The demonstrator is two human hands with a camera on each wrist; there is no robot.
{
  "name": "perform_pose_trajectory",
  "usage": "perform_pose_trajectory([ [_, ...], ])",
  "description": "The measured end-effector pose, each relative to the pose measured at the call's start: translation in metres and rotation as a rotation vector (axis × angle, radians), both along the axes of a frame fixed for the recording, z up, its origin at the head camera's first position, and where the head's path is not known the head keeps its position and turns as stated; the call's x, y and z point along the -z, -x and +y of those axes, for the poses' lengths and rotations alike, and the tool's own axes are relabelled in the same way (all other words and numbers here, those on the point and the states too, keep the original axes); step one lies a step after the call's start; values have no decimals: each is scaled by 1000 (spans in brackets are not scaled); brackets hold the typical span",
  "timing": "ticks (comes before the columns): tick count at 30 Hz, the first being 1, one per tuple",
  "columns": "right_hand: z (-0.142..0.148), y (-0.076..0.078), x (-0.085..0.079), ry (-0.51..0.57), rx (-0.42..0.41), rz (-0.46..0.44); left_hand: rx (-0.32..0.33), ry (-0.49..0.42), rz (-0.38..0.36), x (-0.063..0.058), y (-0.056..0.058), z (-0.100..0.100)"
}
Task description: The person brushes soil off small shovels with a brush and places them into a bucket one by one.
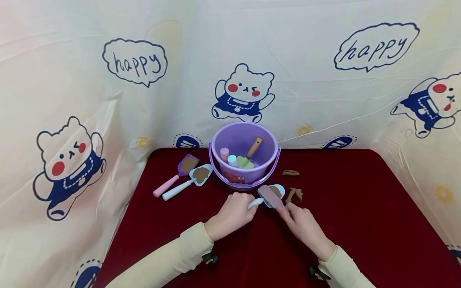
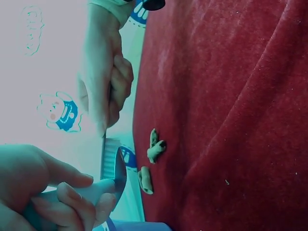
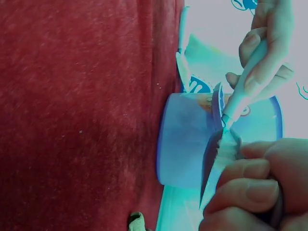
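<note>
Left hand (image 1: 232, 216) is clamped on the handle of a pale-blue toy shovel (image 1: 255, 203), its blade bearing brown clay (image 1: 276, 191); right hand (image 1: 306, 226) is clamped on a flat mauve tool (image 1: 271, 197), held across that blade; forearms converge, hands near each other; purple bucket (image 1: 230, 134) stands just beyond the blade; pink-handled shovel (image 1: 166, 185) and white-handled shovel (image 1: 178, 190) lie left; clay scraps (image 1: 294, 194) lie right; backdrop speech bubbles (image 1: 135, 62) read "happy".
</note>
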State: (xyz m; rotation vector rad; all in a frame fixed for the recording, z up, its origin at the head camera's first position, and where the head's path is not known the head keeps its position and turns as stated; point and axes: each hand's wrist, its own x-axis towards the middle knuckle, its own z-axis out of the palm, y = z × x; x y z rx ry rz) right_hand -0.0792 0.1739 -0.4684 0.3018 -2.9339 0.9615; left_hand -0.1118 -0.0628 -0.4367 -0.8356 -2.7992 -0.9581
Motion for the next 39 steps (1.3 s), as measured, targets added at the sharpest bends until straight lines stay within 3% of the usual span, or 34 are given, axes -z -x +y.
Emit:
perform_pose_trajectory([
  [7,4,4,3,-42,10,-10,24,-20,-47,0,-3,-1],
  [15,7,5,2,-85,21,84,29,39,7,3,-1,3],
  [23,1,6,1,68,-2,-116,7,-5,-5,2,2,5],
  [26,1,5,4,22,-2,-70,12,-21,-27,2,0,3],
  [33,3,1,8,-94,31,172,31,-13,-22,3,-2,1],
  [39,1,-1,6,-127,40,204,30,64,36,4,0,4],
])
